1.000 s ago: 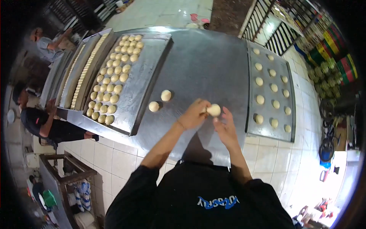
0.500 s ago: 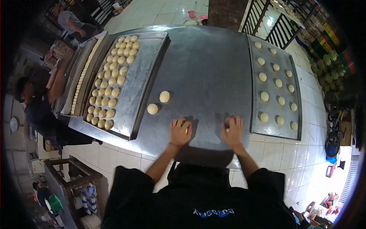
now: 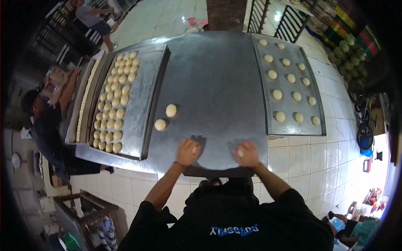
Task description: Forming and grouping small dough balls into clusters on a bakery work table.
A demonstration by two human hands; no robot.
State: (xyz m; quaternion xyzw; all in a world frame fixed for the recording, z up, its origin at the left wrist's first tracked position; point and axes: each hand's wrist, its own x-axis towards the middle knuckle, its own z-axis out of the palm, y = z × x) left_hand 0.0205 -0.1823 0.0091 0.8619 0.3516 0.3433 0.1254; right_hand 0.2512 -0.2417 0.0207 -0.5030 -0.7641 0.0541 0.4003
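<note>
On the metal bench (image 3: 209, 79), one dough piece (image 3: 194, 149) is cupped by the curled left hand (image 3: 187, 152) and a second dough piece (image 3: 240, 153) by the curled right hand (image 3: 248, 154), while two loose dough balls (image 3: 171, 110) are seen near the tray (image 3: 142, 96) at the left.

Glare on floor (image 3: 339, 169) at right; edges dark, warped.
</note>
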